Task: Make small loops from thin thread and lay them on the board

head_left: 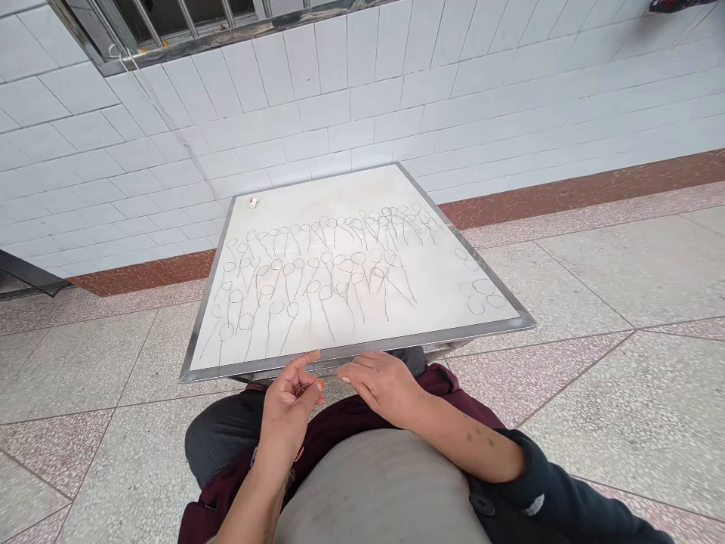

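Observation:
My left hand (290, 399) is closed at the near edge of the table, thumb pressed against curled fingers. A thin curved wire (303, 390) shows faintly between them. Its index finger points up, with a tan wrap at the tip, and something orange shows by the thumb tip. Close by on the right, my right hand (385, 384) has its fingers bent and pressed together; what they hold, if anything, is too small to make out. Beyond both hands, several thin wire loops with straight tails (325, 291) lie in rough rows on the white tabletop (436, 298).
Several tailless wire rings (484, 287) lie at the table's right side. A small white and red object (254, 202) rests near the far left corner. The metal-edged table stands near a white tiled wall (317, 98) with a barred window (186, 19). Speckled floor (566, 302) surrounds it.

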`<move>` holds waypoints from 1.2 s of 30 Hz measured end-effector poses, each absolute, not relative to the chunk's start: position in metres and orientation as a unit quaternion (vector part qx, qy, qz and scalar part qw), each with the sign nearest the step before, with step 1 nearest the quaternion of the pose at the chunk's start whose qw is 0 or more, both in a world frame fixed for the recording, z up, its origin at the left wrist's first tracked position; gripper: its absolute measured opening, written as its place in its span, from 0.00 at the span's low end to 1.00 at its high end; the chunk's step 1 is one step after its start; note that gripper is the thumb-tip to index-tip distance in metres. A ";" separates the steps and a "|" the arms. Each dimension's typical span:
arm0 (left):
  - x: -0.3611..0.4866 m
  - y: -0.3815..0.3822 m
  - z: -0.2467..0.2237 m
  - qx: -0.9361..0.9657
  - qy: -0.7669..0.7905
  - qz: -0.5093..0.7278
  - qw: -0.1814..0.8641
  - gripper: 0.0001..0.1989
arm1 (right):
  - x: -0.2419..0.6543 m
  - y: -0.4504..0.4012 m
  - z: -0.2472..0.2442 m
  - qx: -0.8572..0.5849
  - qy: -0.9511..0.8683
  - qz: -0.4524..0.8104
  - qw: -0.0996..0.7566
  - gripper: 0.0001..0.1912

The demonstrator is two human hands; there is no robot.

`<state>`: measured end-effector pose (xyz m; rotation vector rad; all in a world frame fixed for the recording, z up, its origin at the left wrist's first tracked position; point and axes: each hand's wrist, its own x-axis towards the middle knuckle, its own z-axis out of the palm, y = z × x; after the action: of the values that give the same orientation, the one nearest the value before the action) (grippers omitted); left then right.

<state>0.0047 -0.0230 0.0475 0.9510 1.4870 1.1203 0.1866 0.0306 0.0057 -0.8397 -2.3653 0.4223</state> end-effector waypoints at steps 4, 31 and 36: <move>0.001 -0.024 0.050 0.386 0.609 0.476 0.503 0.21 | 0.194 0.031 0.010 -0.336 -0.883 0.148 0.294 0.14; -0.009 0.032 0.107 0.528 0.525 0.427 0.513 0.37 | 0.185 0.017 0.020 -0.408 -0.738 0.369 0.391 0.06; -0.010 0.025 0.068 0.456 0.548 0.512 0.479 0.30 | 0.191 0.035 0.015 -0.463 -0.609 0.471 0.439 0.10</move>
<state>-0.0098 0.0246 0.0678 1.1134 1.3367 1.2507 0.1909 0.0349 0.0148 -1.1505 -1.5134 1.1715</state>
